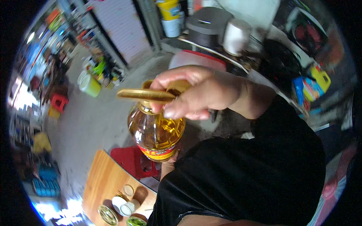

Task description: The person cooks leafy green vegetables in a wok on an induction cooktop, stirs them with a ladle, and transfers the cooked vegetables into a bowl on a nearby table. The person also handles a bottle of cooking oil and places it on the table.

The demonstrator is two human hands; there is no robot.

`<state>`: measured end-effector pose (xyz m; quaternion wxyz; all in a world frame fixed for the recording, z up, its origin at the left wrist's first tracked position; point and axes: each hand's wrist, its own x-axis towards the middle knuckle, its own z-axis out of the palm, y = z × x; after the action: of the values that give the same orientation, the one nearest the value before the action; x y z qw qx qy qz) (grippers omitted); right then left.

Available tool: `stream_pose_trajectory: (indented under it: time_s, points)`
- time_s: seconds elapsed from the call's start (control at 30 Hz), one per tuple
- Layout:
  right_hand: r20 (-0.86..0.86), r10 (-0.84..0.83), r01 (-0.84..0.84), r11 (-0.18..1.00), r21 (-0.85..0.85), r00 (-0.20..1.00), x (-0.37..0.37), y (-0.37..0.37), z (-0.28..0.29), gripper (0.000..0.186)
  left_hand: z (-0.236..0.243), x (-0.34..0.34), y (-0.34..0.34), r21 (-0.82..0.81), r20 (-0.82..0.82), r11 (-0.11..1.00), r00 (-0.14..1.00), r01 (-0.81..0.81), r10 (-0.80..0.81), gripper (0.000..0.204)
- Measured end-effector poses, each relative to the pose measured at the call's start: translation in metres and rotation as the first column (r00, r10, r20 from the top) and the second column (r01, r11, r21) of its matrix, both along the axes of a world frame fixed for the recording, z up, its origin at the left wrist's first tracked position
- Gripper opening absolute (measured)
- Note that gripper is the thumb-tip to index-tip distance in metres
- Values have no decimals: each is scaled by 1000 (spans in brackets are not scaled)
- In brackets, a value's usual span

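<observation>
A large clear bottle of golden oil [160, 132], with a red and yellow label near its base, hangs tilted in front of me. My right hand [205, 90] is closed around the gold plastic handle [141, 95] at the bottle's neck, thumb toward me; motion blurs it slightly. Low on the bottle, my left hand [171, 159] is against the base, its fingers partly hidden behind the bottle and my black clothing. The oil sits well below the neck.
Below left stands a wooden table [100, 175] with dishes and a white cup [130, 207]. A red stool [130, 160] is beside it. A counter at upper right carries a dark rice cooker [209, 24] and a yellow-blue jug [313, 84]. A pale green bucket [90, 86] stands farther off.
</observation>
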<state>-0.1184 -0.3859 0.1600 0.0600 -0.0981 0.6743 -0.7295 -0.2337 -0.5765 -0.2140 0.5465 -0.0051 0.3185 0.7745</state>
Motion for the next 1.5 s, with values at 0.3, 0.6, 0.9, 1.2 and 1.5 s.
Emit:
stream_pose_trajectory:
  time_s: [0.3,0.6,0.9,1.2,1.5]
  points:
    - [-734,-56,621,579,529,677,177,94,-31,35,25,116,158,-90,-63,981,982,173,-179,63]
    - [-794,-357,869,268,417,491,301,185,-61,42,45,217,256,-204,-94,946,957,253,-276,65]
    - [-868,-469,979,-31,202,164,363,268,-92,39,71,252,337,-273,-135,908,922,317,-362,67]
    - [-711,-692,975,-45,219,128,383,314,-124,39,83,255,395,-319,-173,896,911,308,-375,69]
    - [-660,-743,973,-53,223,111,390,332,-144,33,96,261,460,-303,-236,895,884,327,-404,70]
